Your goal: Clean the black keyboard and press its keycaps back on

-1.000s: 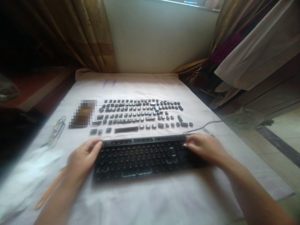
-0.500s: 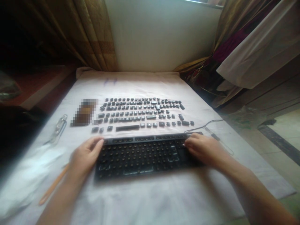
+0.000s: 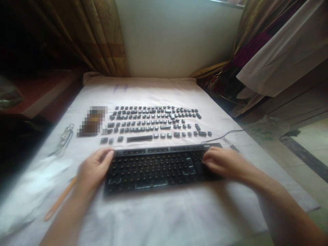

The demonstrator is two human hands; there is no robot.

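While holding the keyboard [image 3: 153, 169] at its left end with the left hand [image 3: 94, 165], covers its right end with the right hand [image 3: 221, 162]. Just beyond it on the cloth [image 3: 179, 218], shows loose keycaps [image 3: 126, 130] in rough rows, with the long space bar [image 3: 139, 138] in the nearest row. Looks stripped across the main block, down to bare mounts [image 3: 150, 168], with seemingly not one cap seated there; appears to have buttons [image 3: 134, 152] in place along the top strip. Cannot tell how much is bare beneath the right hand.

Reaches in from both sides with forearms [image 3: 269, 186] low and palms turned inward. Has the left thumb and fingers together on the keyboard's corner; curls the right fingers over the other end, whether clamped or merely resting impossible to tell. Beside the left forearm, includes an orange stick [image 3: 60, 198]; beyond the right hand, a cable [image 3: 225, 133].
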